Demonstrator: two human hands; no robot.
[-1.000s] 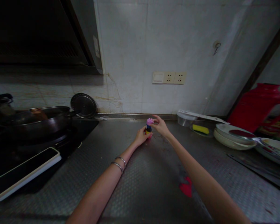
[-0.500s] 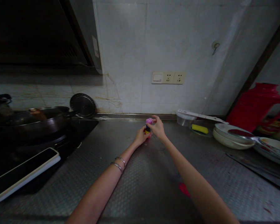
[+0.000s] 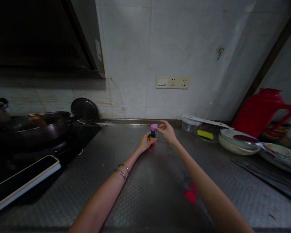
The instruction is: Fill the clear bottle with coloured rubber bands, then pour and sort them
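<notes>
A small bottle point(image 3: 153, 134) with a dark blue and yellow label stands on the metal counter point(image 3: 126, 194), against which its reddish-pink base shows. Its rounded pink top point(image 3: 154, 126) looks like a cap with a loop or strap at the right side. My left hand point(image 3: 145, 142) is closed around the lower part of the bottle from the left. From the right, my right hand point(image 3: 168, 132) pinches at the edge of the pink top with thumb and finger; the other fingers are raised and bent. The exact hold of its fingertips is too small to make out.
At left, a pan point(image 3: 46, 124) sits on the black stove near a phone-like white-edged slab point(image 3: 26, 183). At right are a plastic tub point(image 3: 191, 124), yellow sponge point(image 3: 205, 134), stacked plates point(image 3: 235, 147) and a red jug point(image 3: 260, 108). A red heart mark point(image 3: 190, 194) lies near my right forearm.
My right hand has shifted slightly right, uncovering more of the blue label. My left hand stays around the bottle. The view has moved a little, and more of the red heart shows.
</notes>
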